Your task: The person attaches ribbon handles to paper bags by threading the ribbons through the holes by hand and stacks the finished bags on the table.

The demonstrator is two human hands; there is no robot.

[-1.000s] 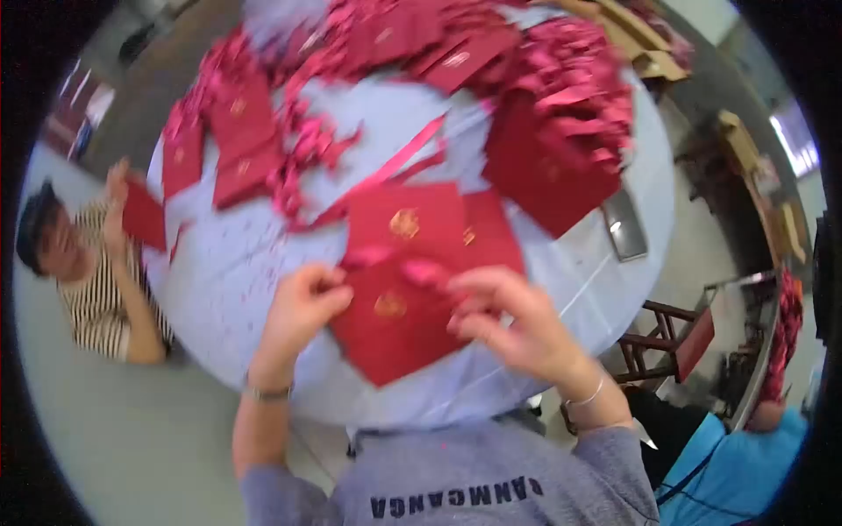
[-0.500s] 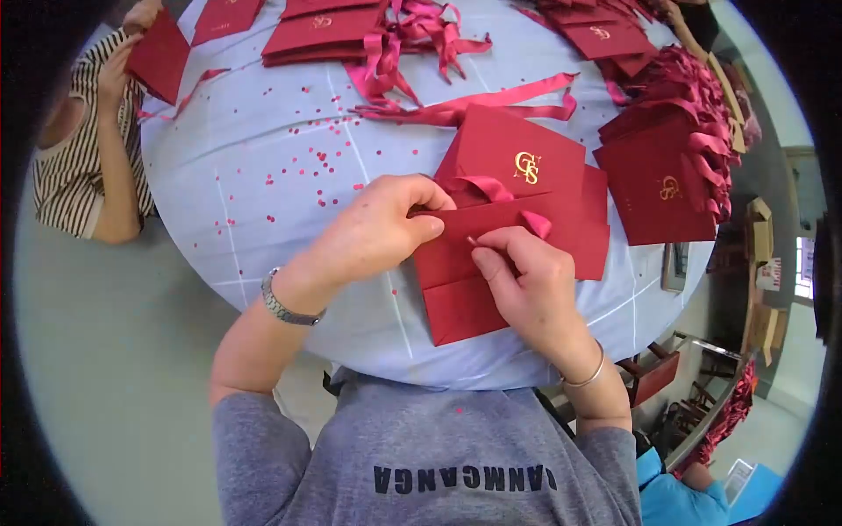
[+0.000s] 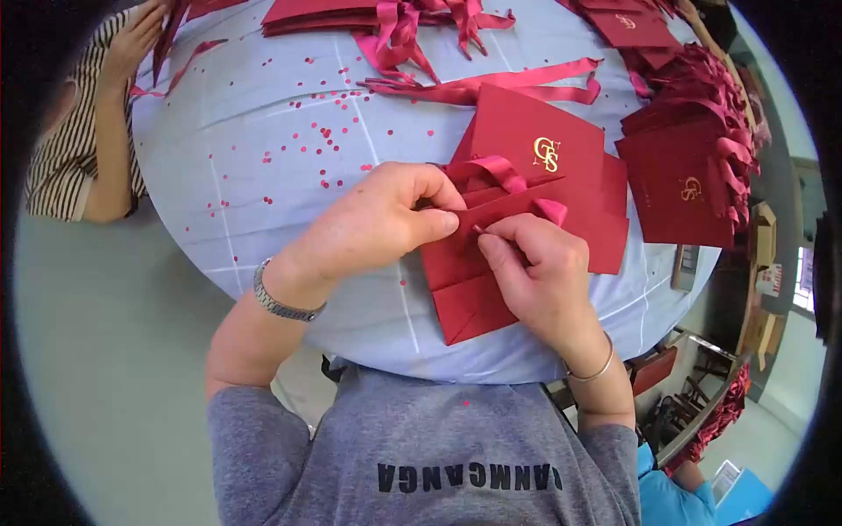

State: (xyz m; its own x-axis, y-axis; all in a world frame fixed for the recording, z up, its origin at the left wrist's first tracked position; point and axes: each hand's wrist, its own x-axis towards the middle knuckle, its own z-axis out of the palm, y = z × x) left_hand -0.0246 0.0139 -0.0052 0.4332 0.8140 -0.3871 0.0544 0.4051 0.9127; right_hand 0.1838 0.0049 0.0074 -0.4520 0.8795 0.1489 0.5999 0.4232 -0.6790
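A dark red paper gift bag lies in front of me on the table, its opening facing away. My left hand is closed on the bag's top edge, fingertips inside and thumb outside. Beside it, my right hand pinches the bag's front, where a small pink ribbon tip pokes out by the thumb and forefinger. A pink satin ribbon loops out of the opening, and a ribbon end shows behind my right knuckles. Under and beyond it lie more red bags, one with a gold monogram.
Red bags with ribbons are stacked at the right, and more bags lie at the back. Loose ribbons and red dots are scattered on the pale tablecloth. At the left, another person's hand holds a bag.
The bag has tilted slightly and its opening has spread wider under my left fingers. My right hand has shifted a little, still pinching. At the left, the other person's bag has turned edge-on.
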